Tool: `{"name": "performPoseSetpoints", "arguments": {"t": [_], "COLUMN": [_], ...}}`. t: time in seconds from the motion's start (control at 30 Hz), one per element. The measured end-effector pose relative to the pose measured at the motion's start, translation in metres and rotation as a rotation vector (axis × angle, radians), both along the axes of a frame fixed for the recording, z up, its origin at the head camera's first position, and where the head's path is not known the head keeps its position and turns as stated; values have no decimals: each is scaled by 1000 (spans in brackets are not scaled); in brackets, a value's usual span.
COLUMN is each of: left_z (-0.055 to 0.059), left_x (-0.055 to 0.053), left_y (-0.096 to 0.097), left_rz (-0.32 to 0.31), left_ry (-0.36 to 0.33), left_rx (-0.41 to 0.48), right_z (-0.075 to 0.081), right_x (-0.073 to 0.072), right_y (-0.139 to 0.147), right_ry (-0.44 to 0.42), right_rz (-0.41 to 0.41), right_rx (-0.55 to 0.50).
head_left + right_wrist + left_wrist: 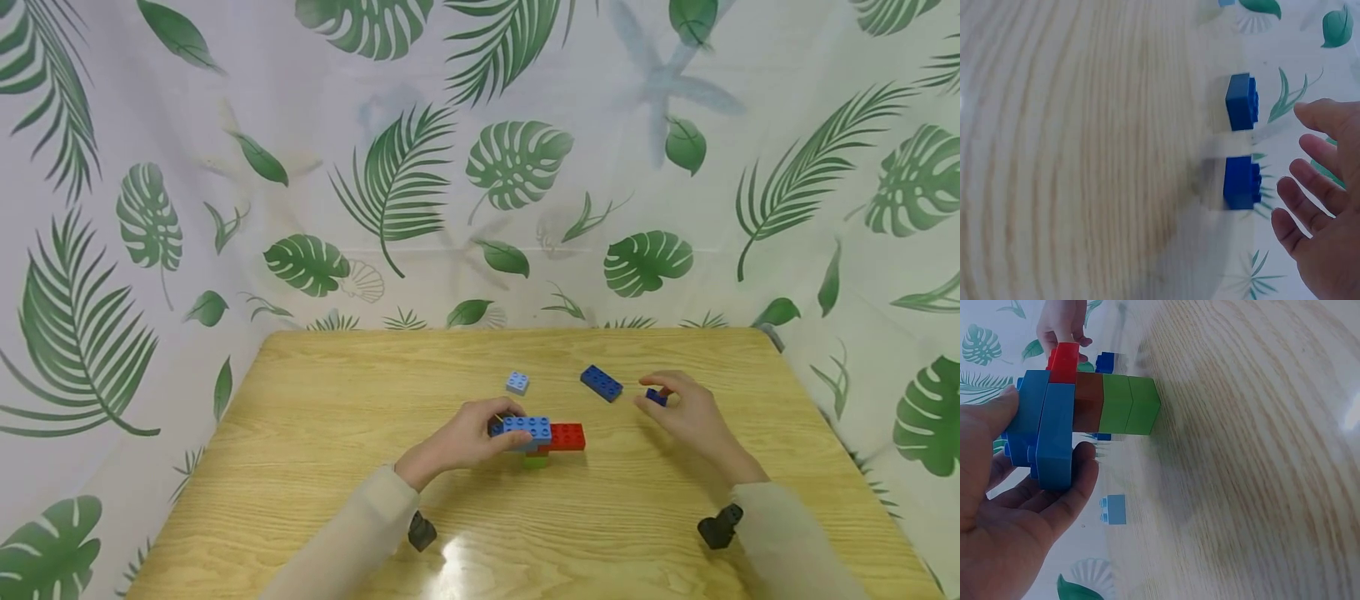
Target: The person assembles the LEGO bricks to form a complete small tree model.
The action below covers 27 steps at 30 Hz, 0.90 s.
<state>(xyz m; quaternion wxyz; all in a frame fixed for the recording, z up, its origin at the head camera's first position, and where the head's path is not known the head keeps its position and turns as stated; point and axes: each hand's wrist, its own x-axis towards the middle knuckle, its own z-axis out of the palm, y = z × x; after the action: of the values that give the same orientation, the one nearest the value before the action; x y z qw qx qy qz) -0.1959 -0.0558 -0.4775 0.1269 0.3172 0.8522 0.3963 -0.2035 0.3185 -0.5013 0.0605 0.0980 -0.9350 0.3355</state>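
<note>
My left hand [468, 437] grips a built stack of toy bricks, thumb on the near side and fingers on the far side. Blue bricks [534, 428] form its top, a red brick [567, 437] juts out to the right, and a brown brick [1088, 402] sits above green bricks [1129, 405] at the base. Over a small dark blue brick [656, 397] hovers my right hand [693, 421]. The right wrist view shows its fingers [1313, 203] spread and apart from that brick. A longer dark blue brick [602, 383] lies just left of it.
A small light blue brick [517, 382] lies behind the stack on the wooden table [337, 375]. Leaf-patterned cloth [427, 192] hangs behind the table and along both sides.
</note>
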Motion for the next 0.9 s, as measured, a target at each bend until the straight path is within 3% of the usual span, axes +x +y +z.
{"name": "performPoseSetpoints", "arguments": {"t": [0.53, 0.9], "left_z": [-1, 1], "left_x": [0, 3], "left_y": [0, -1], "left_rz": [-6, 11], "left_ry": [-6, -38], "left_rx": [-11, -6], "right_z": [-25, -40], "right_x": [-2, -7], "right_y": [25, 27], "right_ry": [-117, -115], "right_rz": [-25, -66], "right_rx": [-13, -25]}}
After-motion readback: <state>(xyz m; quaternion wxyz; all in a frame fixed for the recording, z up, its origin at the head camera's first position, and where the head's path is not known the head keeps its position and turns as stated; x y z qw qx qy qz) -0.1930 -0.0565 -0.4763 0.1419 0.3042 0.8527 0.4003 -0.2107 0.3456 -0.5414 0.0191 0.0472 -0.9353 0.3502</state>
